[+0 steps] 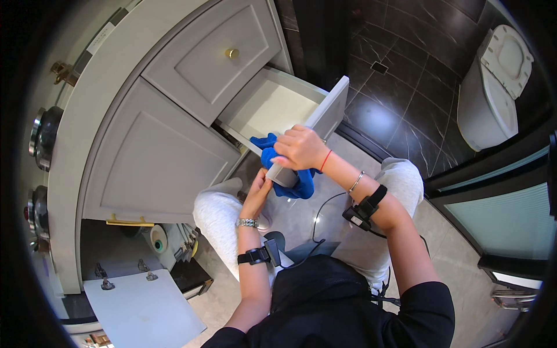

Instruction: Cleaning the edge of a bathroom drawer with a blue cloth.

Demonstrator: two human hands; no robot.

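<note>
A grey drawer point(268, 107) with a pale inside stands pulled out from the cabinet. My right hand point(301, 148) is closed on a blue cloth point(303, 187) at the top edge of the drawer front point(332, 107). The cloth wraps over the near corner of that front, and part of it hangs down outside. Below the corner, my left hand point(255, 194) grips the end of the drawer front; some of its fingers are hidden behind the panel.
Above the open drawer is a closed drawer with a brass knob point(232, 53). A hinged cabinet door point(145, 307) hangs open at lower left. To the right are a toilet point(490, 98) and a dark frame with frosted glass point(505, 223). A black cable point(316, 223) dangles between my arms.
</note>
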